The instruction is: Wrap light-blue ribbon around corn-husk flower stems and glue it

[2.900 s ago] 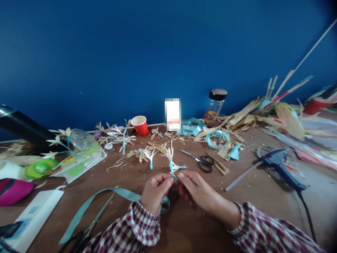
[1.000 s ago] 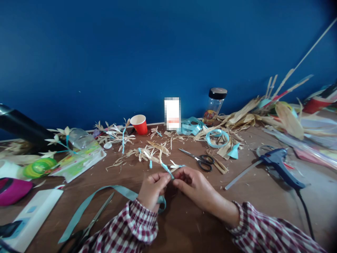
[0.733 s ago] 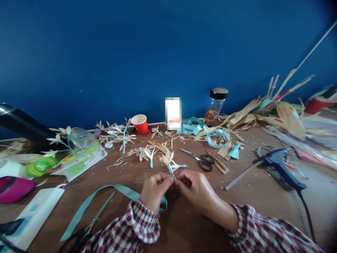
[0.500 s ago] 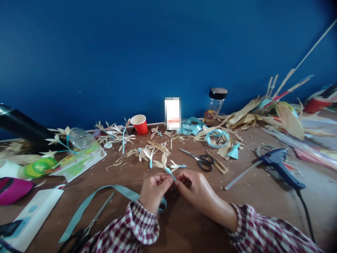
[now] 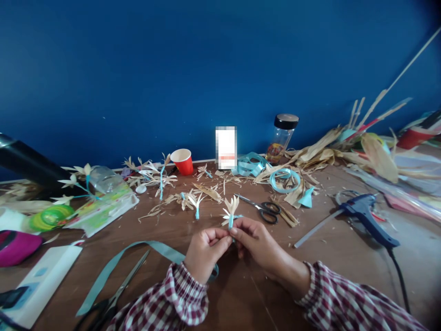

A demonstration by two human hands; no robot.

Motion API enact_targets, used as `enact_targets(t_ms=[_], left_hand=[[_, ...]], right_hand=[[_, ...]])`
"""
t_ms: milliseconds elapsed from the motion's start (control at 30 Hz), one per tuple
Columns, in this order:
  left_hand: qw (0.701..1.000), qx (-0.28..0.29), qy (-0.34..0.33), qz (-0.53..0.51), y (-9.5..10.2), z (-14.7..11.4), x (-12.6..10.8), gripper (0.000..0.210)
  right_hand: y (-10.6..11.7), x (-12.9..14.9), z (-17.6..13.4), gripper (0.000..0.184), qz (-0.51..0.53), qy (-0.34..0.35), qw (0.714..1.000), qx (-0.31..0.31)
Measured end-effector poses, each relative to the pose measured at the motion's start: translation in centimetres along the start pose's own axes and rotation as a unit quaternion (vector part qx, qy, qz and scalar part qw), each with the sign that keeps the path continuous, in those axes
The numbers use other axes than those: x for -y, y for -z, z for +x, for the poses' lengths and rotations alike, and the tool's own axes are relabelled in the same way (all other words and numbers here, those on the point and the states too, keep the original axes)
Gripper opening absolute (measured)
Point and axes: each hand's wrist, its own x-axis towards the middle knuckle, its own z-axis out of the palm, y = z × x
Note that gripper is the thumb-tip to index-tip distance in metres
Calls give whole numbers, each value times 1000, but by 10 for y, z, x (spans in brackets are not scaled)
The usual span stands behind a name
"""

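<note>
Between my two hands stands a small corn husk flower (image 5: 231, 212), its pale petals spread upward and its stem wrapped in light blue ribbon. My left hand (image 5: 206, 250) pinches low on the stem with thumb and forefinger. From the other side, my right hand (image 5: 257, 243) also pinches the stem, its other fingers curled. Behind my left wrist a wide blue ribbon (image 5: 120, 255) lies on the table. Another small husk flower (image 5: 196, 204) with a blue stem is just beyond my hands. Black-handled scissors (image 5: 263, 209) lie past my right hand.
A blue glue gun (image 5: 370, 216) with its cord lies at right. More scissors (image 5: 119, 294) and a white power strip (image 5: 48, 280) are front left. Along the wall stand a red paper cup (image 5: 182, 162) and a jar (image 5: 280, 138), with husk scraps (image 5: 317, 149) and blue ribbon coils (image 5: 284, 180).
The flower in my hands has turned from tilted leftward to upright, its petals now opened upward. Both hands shifted slightly right and remain pinched on the stem.
</note>
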Motion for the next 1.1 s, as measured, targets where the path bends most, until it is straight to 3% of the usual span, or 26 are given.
enact_targets(t_ms=[233,433,567,667,767,867,1000,1100], left_hand=[[1000,14,-5,-22,-1,-2,4,26],[988,36,47,-144,-7,-1,5,32],[979,-12,76,-186,-7,3,3,33],[983,-61,68,-160,-3,6,4,32],[990,-95,42,-99,0,6,5,30],[992,-116,19,-36,1,5,5,27],[996,-92,19,-7,1,4,2,24],[997,-67,23,-24,1,3,2,22]], right_hand=[[-3,1,-3,24,-20,43,998,-32],[-8,-6,-2,23,24,55,997,-48],[-6,-4,-3,22,-10,48,998,-40],[-3,1,-5,14,-115,97,988,-43],[-1,4,-7,4,-257,159,952,-42],[1,2,-9,7,-391,191,898,-61],[3,-2,-11,7,-520,210,825,-78],[3,-3,-12,5,-560,212,796,-88]])
